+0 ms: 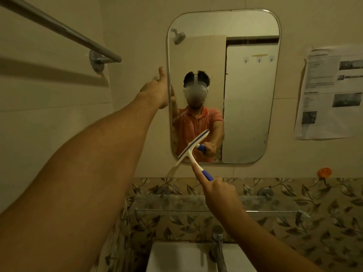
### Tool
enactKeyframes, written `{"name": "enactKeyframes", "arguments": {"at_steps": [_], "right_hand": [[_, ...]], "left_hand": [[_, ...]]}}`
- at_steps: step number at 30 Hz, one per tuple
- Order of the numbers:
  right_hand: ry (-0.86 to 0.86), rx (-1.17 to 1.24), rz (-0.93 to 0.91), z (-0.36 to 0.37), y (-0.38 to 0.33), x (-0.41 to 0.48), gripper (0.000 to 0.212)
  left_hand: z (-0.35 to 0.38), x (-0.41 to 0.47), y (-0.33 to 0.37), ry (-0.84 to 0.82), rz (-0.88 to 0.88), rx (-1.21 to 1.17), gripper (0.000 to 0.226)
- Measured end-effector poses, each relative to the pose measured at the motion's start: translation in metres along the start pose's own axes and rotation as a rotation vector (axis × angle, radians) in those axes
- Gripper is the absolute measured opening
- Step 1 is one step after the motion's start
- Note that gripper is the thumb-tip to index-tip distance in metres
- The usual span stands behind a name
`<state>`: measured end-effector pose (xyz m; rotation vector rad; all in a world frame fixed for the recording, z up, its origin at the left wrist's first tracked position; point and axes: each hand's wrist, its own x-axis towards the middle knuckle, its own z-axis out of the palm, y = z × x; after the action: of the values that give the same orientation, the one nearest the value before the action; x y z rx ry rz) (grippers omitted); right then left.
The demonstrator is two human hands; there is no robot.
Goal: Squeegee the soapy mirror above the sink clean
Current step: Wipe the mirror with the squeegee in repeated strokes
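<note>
Step in hand, by my read: end of a downward stroke at the bottom-left of the mirror [245, 95]. Squeegee [191, 150] blade sits tilted on the glass, lower end over the bottom rim. Right hand [220, 190] has its fingers clamped on the blue handle, forefinger laid along the white neck, arm reaching up from low right. Left hand [157, 89] braces the mirror's left edge, arm fully stretched, thumb up; fingers wrap the rim, mostly hidden. No suds visible on the glass. Next probably calls for lifting off, resetting at the top beside this strip, blade level. Sink [176, 258] and tap [217, 244] sit below.
</note>
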<state>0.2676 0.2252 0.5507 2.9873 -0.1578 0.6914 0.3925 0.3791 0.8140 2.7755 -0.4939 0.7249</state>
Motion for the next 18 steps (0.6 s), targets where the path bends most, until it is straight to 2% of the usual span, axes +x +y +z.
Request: {"name": "enactKeyframes", "arguments": {"at_steps": [7, 10, 13, 15, 18], "right_hand": [[-0.015, -0.021, 0.037, 0.004, 0.043, -0.030, 0.098], [-0.041, -0.046, 0.075, 0.000, 0.064, -0.041, 0.103], [-0.046, 0.000, 0.118, -0.012, 0.070, -0.044, 0.094], [-0.003, 0.046, 0.127, -0.021, 0.065, -0.038, 0.092], [0.150, 0.146, 0.100, -0.037, 0.051, -0.018, 0.088]], "left_hand": [[0.007, 0.000, 0.008, 0.028, 0.017, 0.003, 0.111], [0.007, 0.002, 0.009, 0.038, 0.046, 0.014, 0.113], [0.005, 0.003, 0.012, 0.034, 0.056, 0.019, 0.110], [0.002, 0.006, 0.014, 0.042, 0.045, 0.025, 0.109], [-0.002, 0.013, 0.015, 0.035, 0.022, 0.008, 0.109]]}}
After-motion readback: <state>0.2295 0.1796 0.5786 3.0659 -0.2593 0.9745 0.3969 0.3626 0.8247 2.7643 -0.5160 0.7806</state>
